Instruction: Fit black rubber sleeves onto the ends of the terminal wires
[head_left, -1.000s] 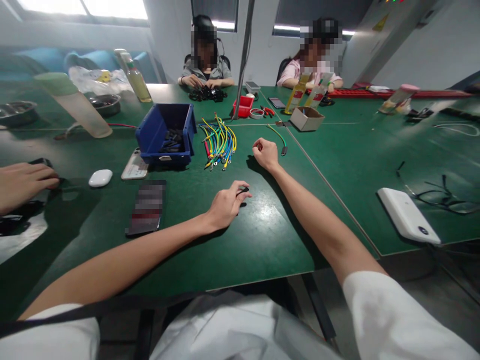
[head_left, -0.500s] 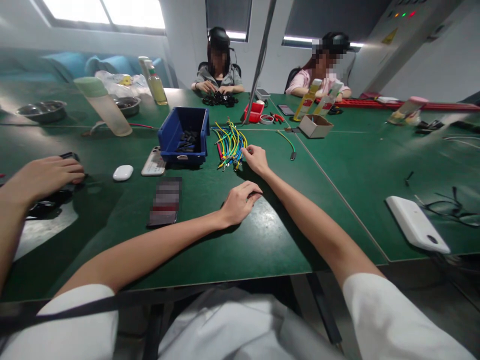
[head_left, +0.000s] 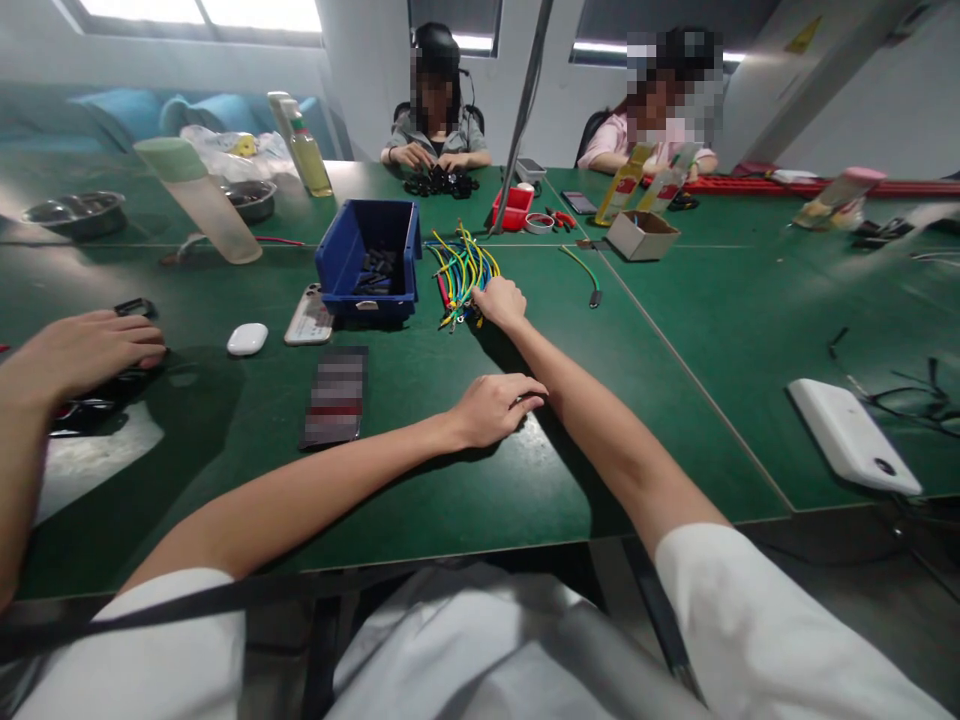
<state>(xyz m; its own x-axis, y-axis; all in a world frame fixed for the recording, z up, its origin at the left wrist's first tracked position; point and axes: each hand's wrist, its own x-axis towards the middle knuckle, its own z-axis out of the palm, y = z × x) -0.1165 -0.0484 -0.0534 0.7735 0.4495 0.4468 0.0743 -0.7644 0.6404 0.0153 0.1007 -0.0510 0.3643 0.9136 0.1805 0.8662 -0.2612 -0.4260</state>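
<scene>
A loose bundle of yellow, green and blue wires (head_left: 463,268) with metal end terminals lies on the green table. My right hand (head_left: 501,302) reaches to the near right side of the bundle, its fingers curled around wire there; the fingertips are partly hidden. Closer to me, my left hand (head_left: 496,410) rests over the table with thumb and forefinger drawn together. A small dark thing shows between them, too small to name. Behind and left of the wires stands a blue bin (head_left: 367,265) with small black pieces inside. A single yellow-green wire (head_left: 581,268) lies apart on the right.
A dark phone (head_left: 335,398), a second phone (head_left: 309,316) and a white earbud case (head_left: 247,339) lie at left. A co-worker's hand (head_left: 82,350) is at far left. Across the table sit two people. A cardboard box (head_left: 643,238) and white power bank (head_left: 851,437) are at right.
My right hand has moved left, closer into the wire bundle, and its fingers are bent further down. My left hand has shifted slightly to the right. The view has tilted a little.
</scene>
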